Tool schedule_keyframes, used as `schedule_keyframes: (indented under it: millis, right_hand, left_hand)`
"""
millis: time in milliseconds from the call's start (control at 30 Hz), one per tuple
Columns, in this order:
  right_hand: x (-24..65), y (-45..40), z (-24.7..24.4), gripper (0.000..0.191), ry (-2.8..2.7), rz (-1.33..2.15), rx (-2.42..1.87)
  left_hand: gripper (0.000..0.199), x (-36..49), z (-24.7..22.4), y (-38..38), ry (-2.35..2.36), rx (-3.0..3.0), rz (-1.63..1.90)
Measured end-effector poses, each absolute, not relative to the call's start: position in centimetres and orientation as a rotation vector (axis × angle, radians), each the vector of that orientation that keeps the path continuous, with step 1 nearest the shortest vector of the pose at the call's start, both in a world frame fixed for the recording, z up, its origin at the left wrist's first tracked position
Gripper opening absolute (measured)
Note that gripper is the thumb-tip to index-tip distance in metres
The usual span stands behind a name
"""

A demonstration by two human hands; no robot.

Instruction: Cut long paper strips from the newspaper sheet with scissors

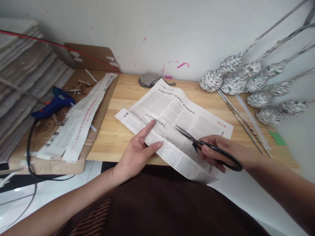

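Observation:
A printed newspaper sheet [169, 108] lies at a slant on the wooden table [118, 98], its near part folded over and hanging past the front edge. My left hand [137, 147] holds this near edge, index finger stretched along the print and thumb on top; its other fingers are mostly hidden. In my right hand [216, 152] is a pair of black-handled scissors [197, 142], fingers wrapped around the handles. The blades point up and left over the sheet and look nearly together. Whether they touch the paper I cannot tell.
Cut newspaper strips [83, 121] and a blue glue gun [54, 103] with a black cord lie on cardboard at left, beside a tall paper stack [29, 85]. Several woven-paper bulbs [228, 75] with long stems and thin rods [241, 121] are at right. A grey cloth [149, 79] rests by the wall.

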State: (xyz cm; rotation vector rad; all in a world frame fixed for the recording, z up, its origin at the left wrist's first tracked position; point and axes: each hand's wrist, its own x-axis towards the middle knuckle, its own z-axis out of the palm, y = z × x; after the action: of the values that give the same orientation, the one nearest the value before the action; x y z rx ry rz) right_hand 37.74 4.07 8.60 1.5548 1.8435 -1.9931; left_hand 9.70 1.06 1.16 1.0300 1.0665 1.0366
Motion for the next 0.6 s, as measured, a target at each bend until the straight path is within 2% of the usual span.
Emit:
schedule_keyframes:
  millis: [133, 433, 600]
  right_hand:
    - [36.1, 4.3, 7.9, 0.061, 1.847, -2.127, 1.378]
    - [35.8, 4.5, 8.8, 0.058, 1.818, -2.06, 1.332]
    - [38.0, 4.5, 9.8, 0.057, 1.639, -2.006, 1.289]
  left_hand:
    - [0.081, 10.3, 1.2, 1.0, 0.964, 0.867, 1.063]
    - [0.091, 10.0, 1.4, 0.9, 0.968, 0.703, 1.083]
    - [0.087, 10.1, 1.6, 1.1, 0.958, 0.808, 1.162]
